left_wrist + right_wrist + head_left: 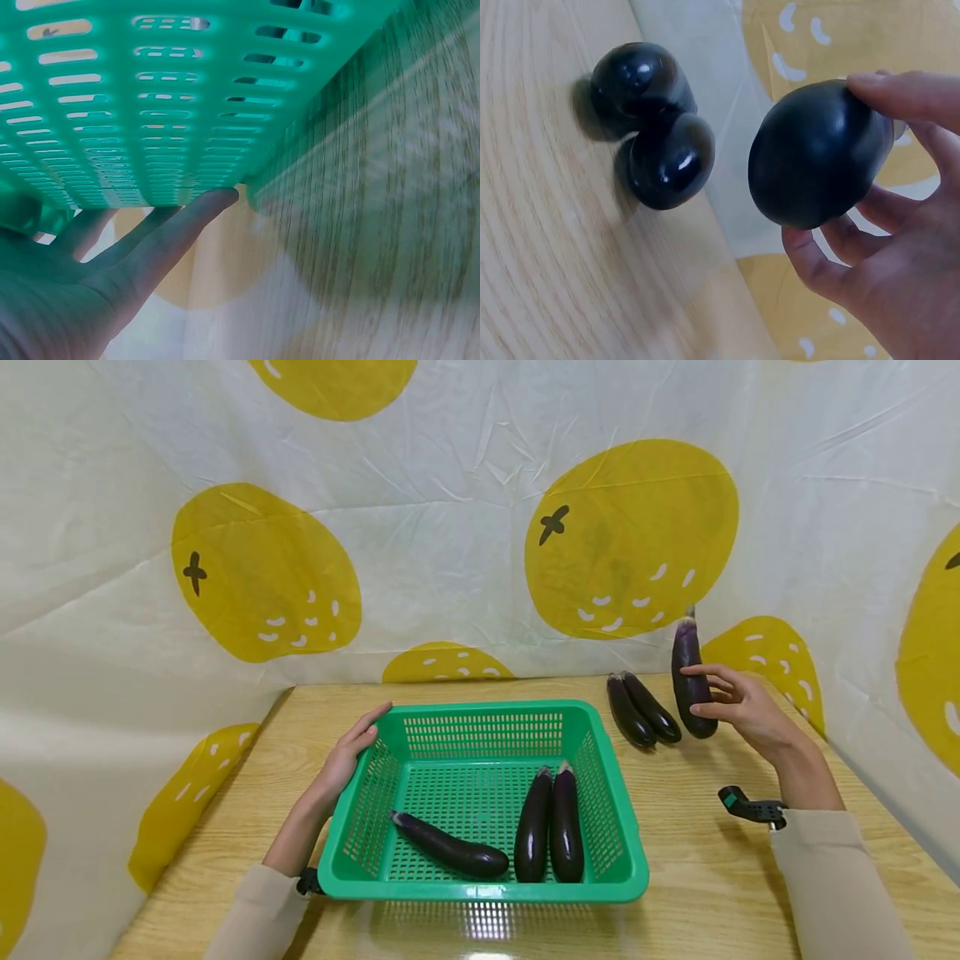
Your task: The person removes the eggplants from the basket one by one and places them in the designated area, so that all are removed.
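My right hand [738,703] holds an eggplant [691,681] above the table, its stem end up, between thumb and fingers. The right wrist view shows the rounded bottom of this held eggplant [817,157] with the fingertips pressed to its sides. Left of it, two more dark eggplants [642,710] lie side by side on the table. My left hand [347,760] rests against the left rim of a green plastic basket [483,891]. In the left wrist view its fingers [176,236] lie fairly straight along the slotted wall. Inside the basket are one eggplant [450,847] lying sideways and two eggplants [550,827] lengthwise at right.
The wooden table [697,860] runs back to a pale cloth [450,568] printed with large yellow fruit, which hangs behind and at both sides. A black wrist mount [750,808] sticks out from the right sleeve.
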Available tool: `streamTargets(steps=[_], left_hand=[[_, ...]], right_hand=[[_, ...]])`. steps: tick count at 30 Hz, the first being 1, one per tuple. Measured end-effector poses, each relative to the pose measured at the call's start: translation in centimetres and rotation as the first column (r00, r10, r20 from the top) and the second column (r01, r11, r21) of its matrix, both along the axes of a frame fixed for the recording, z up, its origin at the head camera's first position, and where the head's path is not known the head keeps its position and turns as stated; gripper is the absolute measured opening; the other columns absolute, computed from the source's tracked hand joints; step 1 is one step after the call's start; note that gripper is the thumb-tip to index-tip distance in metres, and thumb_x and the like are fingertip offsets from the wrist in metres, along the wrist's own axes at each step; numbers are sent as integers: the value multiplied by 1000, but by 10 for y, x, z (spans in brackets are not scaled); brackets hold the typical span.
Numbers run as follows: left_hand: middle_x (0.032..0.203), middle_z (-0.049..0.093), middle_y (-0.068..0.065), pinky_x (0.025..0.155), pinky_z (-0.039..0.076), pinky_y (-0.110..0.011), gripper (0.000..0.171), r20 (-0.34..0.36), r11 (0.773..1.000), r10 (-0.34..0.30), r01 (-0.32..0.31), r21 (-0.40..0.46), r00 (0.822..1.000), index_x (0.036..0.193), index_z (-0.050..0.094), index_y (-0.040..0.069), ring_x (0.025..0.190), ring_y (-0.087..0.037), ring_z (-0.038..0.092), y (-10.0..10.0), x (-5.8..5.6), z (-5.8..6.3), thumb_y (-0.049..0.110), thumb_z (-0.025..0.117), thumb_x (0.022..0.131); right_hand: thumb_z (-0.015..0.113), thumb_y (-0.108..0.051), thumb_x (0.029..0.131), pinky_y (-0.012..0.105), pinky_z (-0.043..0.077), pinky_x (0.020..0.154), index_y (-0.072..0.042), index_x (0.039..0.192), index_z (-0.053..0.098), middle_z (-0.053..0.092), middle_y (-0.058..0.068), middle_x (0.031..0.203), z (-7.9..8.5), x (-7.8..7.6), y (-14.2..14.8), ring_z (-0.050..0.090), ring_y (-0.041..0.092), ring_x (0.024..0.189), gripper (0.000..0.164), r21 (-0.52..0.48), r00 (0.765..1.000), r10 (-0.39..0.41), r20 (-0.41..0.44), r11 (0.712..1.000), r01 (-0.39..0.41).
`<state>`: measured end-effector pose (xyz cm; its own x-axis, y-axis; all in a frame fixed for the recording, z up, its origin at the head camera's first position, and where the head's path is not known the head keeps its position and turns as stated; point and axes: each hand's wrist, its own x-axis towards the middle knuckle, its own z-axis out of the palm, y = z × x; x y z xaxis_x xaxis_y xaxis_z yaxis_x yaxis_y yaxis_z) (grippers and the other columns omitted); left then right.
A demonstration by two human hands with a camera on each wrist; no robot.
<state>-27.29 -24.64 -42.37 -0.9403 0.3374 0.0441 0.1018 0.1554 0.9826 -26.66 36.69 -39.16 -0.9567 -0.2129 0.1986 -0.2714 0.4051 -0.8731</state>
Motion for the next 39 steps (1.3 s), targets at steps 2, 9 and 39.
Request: streamTargets(steps=[2, 9, 39], left_hand=[[173, 21, -5, 101, 40, -15, 53, 3, 1000, -1, 1, 3, 1000, 166, 26, 25, 151, -32, 31, 0, 0, 0, 37, 29, 115], [173, 20, -6, 100, 41, -15, 53, 9, 1000, -4, 4, 9, 1000, 166, 25, 26, 151, -33, 31, -2, 0, -2, 38, 29, 115], [172, 22, -9, 100, 42, -17, 53, 17, 1000, -9, 9, 13, 1000, 166, 24, 26, 151, -35, 32, 0, 1, 0, 38, 28, 115]], right_hand=[[62, -9, 103, 17, 49, 85, -10, 152, 46, 48, -17, 134, 0, 0, 0, 56, 2, 110, 52, 30, 1000, -20, -11, 999, 20], [65, -8, 101, 15, 51, 83, -15, 157, 41, 44, -2, 142, -3, -2, 3, 52, 5, 114, 61, 42, 998, -70, 4, 997, 70], [57, -13, 104, 76, 26, 112, 1, 164, 1, 11, 45, 162, -31, -11, 16, 24, 61, 146, 84, 142, 962, -170, 214, 980, 141]])
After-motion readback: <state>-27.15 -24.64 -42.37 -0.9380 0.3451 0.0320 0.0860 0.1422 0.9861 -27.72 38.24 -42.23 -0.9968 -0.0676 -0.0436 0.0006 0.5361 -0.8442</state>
